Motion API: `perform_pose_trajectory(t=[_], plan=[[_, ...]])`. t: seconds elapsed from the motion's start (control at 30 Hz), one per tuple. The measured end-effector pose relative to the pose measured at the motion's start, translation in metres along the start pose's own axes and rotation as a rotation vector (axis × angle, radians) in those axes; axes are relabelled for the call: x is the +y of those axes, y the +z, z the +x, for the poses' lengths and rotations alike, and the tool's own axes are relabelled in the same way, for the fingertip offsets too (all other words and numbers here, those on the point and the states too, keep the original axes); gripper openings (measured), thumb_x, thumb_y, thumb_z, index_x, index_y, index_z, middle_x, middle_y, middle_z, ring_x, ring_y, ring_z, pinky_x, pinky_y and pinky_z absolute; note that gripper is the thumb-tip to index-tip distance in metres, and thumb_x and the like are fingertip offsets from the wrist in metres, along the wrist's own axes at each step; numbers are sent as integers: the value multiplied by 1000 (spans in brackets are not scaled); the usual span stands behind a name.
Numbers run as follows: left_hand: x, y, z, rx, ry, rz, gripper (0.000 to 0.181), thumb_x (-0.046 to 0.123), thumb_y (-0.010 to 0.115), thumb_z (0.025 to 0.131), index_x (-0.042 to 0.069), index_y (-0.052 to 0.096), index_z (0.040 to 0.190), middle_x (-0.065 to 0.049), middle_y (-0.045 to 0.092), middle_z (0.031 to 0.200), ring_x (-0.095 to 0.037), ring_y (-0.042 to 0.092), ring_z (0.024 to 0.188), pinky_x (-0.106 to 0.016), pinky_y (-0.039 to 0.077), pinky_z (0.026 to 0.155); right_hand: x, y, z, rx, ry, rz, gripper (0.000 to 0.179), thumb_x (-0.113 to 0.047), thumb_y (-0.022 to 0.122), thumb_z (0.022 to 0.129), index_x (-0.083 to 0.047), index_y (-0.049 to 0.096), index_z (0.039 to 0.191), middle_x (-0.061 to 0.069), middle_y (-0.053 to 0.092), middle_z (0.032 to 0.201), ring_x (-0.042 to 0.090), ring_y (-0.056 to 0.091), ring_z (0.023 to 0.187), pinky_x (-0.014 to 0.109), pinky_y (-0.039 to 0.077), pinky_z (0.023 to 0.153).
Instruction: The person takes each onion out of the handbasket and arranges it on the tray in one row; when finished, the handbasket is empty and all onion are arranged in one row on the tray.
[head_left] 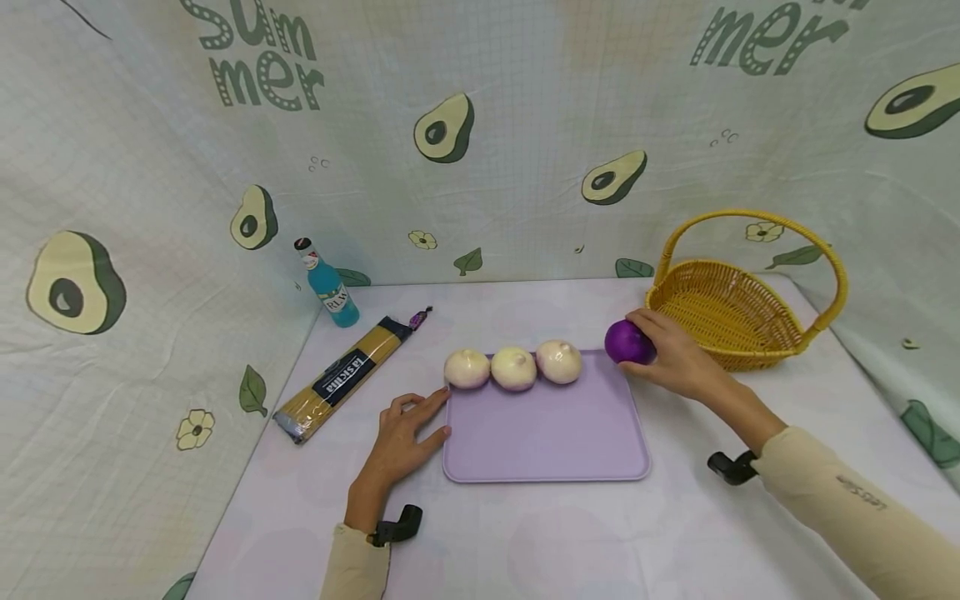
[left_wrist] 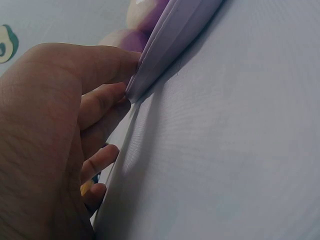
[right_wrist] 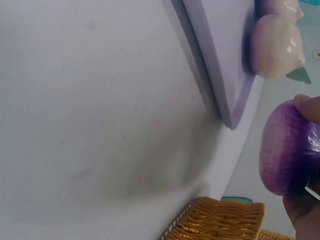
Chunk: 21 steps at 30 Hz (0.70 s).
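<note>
My right hand (head_left: 678,358) grips a purple onion (head_left: 628,342) between thumb and fingers, near the far right corner of a lilac tray (head_left: 551,442) and beside the yellow wicker basket (head_left: 765,354). In the right wrist view the onion (right_wrist: 285,150) appears raised above the table. Along the tray's far edge sit three pale onions (head_left: 513,369) in a row, whitish on top and purple lower down. My left hand (head_left: 401,442) touches the tray's left edge with its fingertips. The left wrist view shows those fingers (left_wrist: 107,65) loosely bent against the tray rim (left_wrist: 170,47).
At the left lie a pack of spaghetti (head_left: 341,379) and a small purple-wrapped piece (head_left: 420,317). Behind them a blue bottle (head_left: 330,287) stands near the printed cloth backdrop (head_left: 525,208). The basket's tall handle (head_left: 750,214) arches up at the back right.
</note>
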<state>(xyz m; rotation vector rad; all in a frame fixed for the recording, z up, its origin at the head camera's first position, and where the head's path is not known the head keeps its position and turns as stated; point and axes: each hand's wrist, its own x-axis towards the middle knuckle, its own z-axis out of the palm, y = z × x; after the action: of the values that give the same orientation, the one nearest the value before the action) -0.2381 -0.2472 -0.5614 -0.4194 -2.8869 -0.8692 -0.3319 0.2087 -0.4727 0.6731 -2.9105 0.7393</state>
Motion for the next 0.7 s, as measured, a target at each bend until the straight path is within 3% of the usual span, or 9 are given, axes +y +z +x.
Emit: perform_pose_trajectory(t=[0.5,0.7], plan=[[1,-2,0,-31,-22,-5,61,49,61,95,34,45,152,18,45,150,-20,36,131,-48,22,104,-2,7,1,-1,-25,2,77,-24,85,81,5,47,142,26,41,145,47,37,133,64,36,103],[1,-2,0,-14,-3,-6,61,49,62,95,31,47,151,16,46,150,-22,38,129,-49,23,102,-4,8,1,-10,-13,-4,79,-24,85,81,5,46,143,26,41,146,46,39,132,64,36,103]])
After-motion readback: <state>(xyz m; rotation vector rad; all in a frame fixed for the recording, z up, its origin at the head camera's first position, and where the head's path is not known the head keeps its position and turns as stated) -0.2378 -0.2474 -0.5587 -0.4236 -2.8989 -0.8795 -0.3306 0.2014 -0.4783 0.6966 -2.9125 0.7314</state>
